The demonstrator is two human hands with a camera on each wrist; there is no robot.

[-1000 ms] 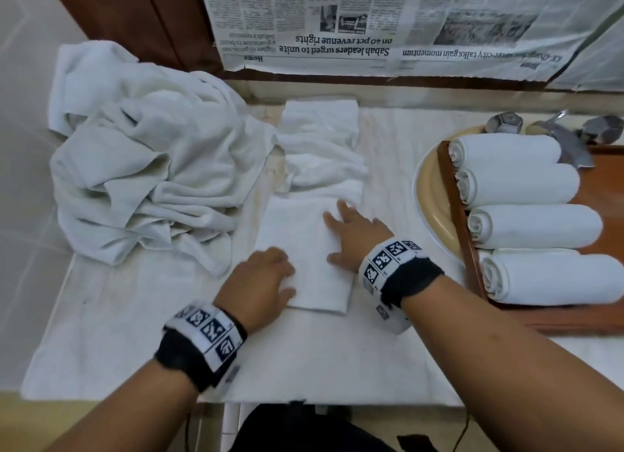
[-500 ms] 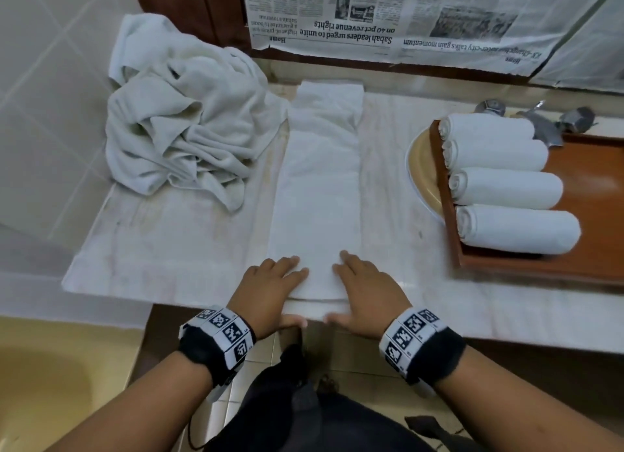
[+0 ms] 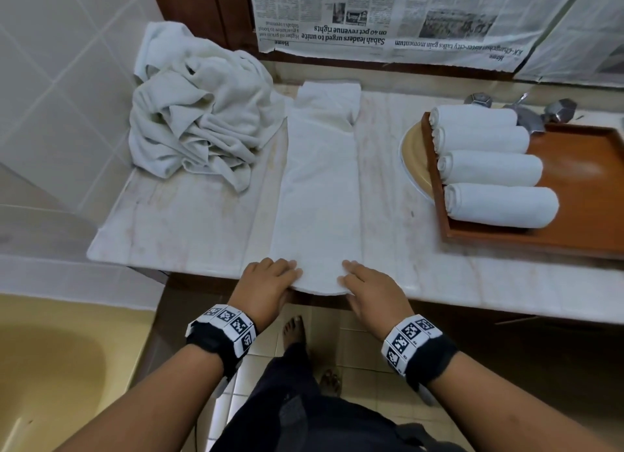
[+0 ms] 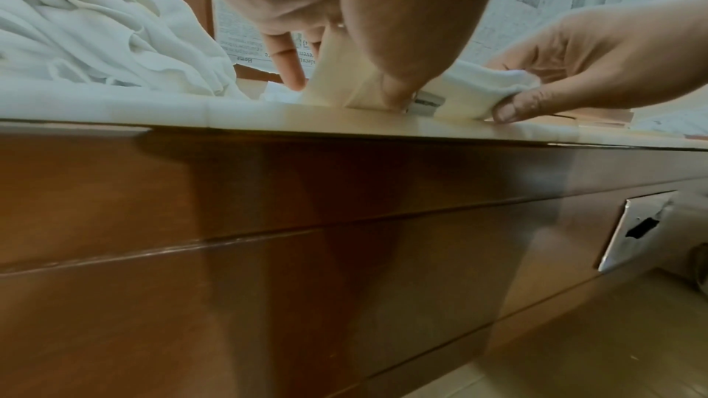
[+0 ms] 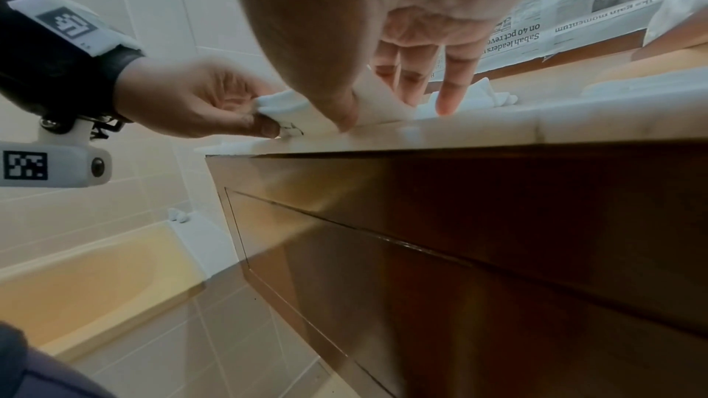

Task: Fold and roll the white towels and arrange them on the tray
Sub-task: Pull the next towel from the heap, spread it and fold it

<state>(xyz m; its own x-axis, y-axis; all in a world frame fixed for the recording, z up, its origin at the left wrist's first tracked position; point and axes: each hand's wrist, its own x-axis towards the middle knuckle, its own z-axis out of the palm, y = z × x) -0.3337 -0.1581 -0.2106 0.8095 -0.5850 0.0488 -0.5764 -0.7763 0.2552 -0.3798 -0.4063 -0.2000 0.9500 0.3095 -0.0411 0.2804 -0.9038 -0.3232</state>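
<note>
Pinching the near end of the folded towel [image 3: 317, 194] at the counter [image 3: 189, 228] edge, the left hand [image 3: 266, 282] and right hand [image 3: 371, 291] each had fingers on top and the thumb beneath, seen in both wrist views. The towel lay as a long strip running away from the person, its far end rumpled. A loose heap of towels [image 3: 199, 120] sat to its left. Four rolled towels [image 3: 489, 167] lay side by side on the tray [image 3: 580, 181] at right.

Folded towel [image 3: 317, 188] mid-counter [image 3: 189, 222], towel heap [image 3: 199, 120] left, four rolls [image 3: 489, 167] apparently on tray [image 3: 580, 188] right.
</note>
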